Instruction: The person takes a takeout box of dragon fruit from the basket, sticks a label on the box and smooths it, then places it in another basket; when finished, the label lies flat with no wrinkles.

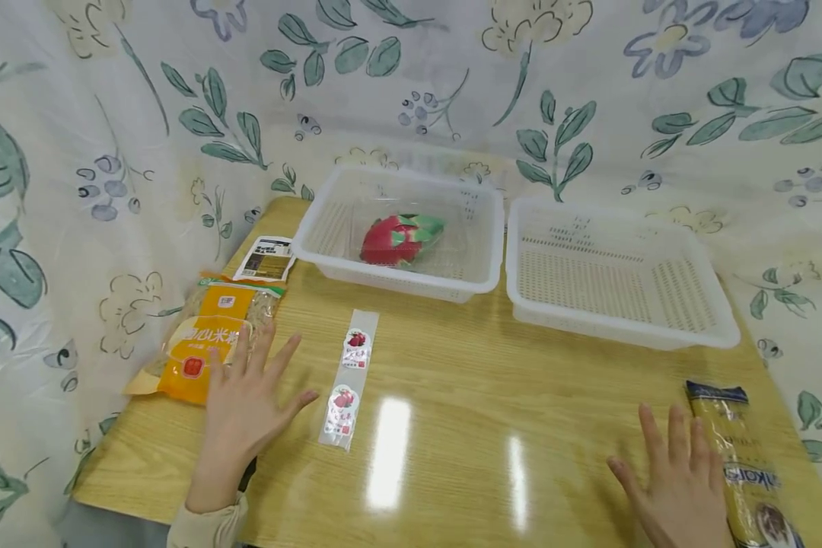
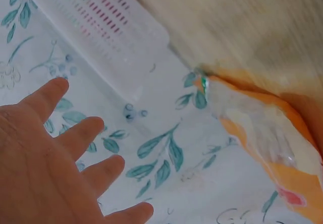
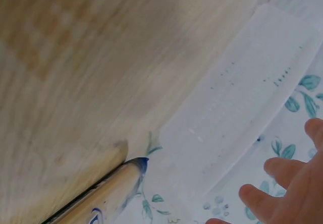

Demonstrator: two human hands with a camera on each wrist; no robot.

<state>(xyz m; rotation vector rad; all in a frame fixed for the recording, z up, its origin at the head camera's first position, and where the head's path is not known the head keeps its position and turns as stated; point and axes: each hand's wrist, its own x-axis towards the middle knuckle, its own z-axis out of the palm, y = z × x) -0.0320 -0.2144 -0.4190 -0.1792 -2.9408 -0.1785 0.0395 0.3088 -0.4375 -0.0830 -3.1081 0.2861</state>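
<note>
My left hand (image 1: 243, 403) is held with fingers spread and nothing in it, overlapping the lower edge of an orange and clear bag (image 1: 208, 335) in the head view. In the left wrist view that bag (image 2: 272, 138) lies apart from the fingers. My right hand (image 1: 685, 487) also has spread fingers and holds nothing. Right beside it lies a long yellow packet (image 1: 743, 457) with a dark blue end. A strip with two round dragon fruit stickers (image 1: 349, 380) lies to the right of my left hand.
Two white plastic baskets stand at the table's back. In the left basket (image 1: 397, 281), a clear box holds a red and green dragon fruit (image 1: 390, 240). The right basket (image 1: 616, 327) shows its slotted floor. A small white and brown sachet (image 1: 267, 259) lies by the left one. Floral cloth (image 1: 411, 76) hangs behind.
</note>
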